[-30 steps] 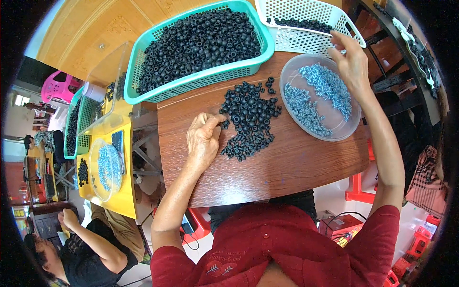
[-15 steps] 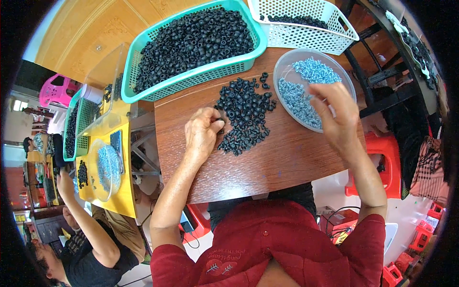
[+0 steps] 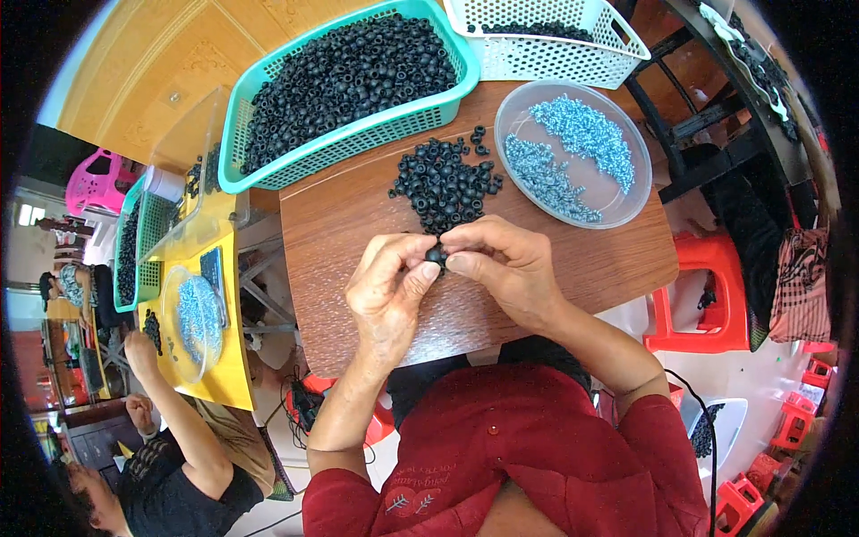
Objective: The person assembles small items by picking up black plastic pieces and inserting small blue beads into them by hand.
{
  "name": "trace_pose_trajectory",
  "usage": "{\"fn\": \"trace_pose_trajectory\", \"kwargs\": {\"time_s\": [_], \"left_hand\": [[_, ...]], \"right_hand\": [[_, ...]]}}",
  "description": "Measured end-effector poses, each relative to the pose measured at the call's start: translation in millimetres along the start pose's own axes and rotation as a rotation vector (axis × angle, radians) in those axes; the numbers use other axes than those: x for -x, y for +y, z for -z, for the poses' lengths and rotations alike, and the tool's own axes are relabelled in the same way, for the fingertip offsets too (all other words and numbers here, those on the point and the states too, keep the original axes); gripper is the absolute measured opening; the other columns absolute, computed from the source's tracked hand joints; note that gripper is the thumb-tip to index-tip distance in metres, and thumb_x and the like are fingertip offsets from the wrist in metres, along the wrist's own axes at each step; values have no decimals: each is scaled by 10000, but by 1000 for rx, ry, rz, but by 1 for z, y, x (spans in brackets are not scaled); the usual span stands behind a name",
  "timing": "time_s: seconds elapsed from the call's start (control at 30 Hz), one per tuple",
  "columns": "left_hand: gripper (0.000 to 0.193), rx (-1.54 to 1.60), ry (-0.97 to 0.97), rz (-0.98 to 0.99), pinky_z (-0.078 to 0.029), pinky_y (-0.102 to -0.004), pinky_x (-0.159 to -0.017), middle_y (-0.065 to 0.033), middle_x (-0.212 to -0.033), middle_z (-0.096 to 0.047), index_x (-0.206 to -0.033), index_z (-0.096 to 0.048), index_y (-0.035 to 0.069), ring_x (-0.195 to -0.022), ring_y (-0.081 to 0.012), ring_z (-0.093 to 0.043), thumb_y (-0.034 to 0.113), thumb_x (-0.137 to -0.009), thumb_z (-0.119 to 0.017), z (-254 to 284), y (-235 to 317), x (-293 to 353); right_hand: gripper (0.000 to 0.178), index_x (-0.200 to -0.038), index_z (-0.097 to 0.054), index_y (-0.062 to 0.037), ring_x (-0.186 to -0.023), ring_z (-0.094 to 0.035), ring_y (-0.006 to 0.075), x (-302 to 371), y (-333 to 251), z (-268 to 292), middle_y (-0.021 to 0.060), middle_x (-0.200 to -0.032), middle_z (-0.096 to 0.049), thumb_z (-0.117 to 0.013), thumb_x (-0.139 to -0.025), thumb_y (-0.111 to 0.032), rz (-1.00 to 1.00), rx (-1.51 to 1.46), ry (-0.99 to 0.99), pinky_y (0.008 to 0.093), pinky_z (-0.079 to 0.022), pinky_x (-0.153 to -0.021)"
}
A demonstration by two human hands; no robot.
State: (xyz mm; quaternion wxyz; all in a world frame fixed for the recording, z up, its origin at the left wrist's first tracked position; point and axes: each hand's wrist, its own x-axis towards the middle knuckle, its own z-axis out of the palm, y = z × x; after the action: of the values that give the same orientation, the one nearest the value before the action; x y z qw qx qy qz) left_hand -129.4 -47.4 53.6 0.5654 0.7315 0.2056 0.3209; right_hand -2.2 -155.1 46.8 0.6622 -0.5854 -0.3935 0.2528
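Note:
Above the near part of the brown table, my hands have come together. A round, glossy black ball-like piece is pinched by the thumb and fingers of my left hand. My right hand is closed too, its thumb and fingertips against the same piece; anything small between those tips is hidden. Just beyond them lies a pile of loose black pieces, several showing round holes. A clear round tub at the right holds two heaps of small shiny blue pieces.
A green basket full of black pieces is at the far left, with a white basket beside it. A red stool stands right of the table. On the left, another person works at a yellow table.
My right hand has left the tub of blue pieces and moved left to meet my left hand. My left hand has shifted right and nearer with the black piece, which now shows between the fingers.

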Motion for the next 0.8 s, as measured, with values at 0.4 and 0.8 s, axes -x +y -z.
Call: {"fn": "trace_pose_trajectory", "kwargs": {"time_s": [0.4, 0.8], "left_hand": [[211, -469, 80, -275, -476, -310, -620, -96, -783, -602, -959, -631, 2, -703, -203, -593, -5, -756, -690, -15, 8, 15], [192, -621, 183, -362, -450, -345, -606, -132, -777, -558, -922, -590, -2, -682, -265, -563, 58, -763, -680, -33, 2, 27]], "right_hand": [[139, -917, -666, 0, -801, -570, 104, 14, -2, 3, 60, -892, -628, -685, -779, 10, 50, 72, -7, 222, -447, -676], [119, -828, -612, -15, -711, -528, 80, 12, -4, 6, 25, -816, -609, -653, -738, 53, 318, 285, -16, 229, -418, -594]]}}
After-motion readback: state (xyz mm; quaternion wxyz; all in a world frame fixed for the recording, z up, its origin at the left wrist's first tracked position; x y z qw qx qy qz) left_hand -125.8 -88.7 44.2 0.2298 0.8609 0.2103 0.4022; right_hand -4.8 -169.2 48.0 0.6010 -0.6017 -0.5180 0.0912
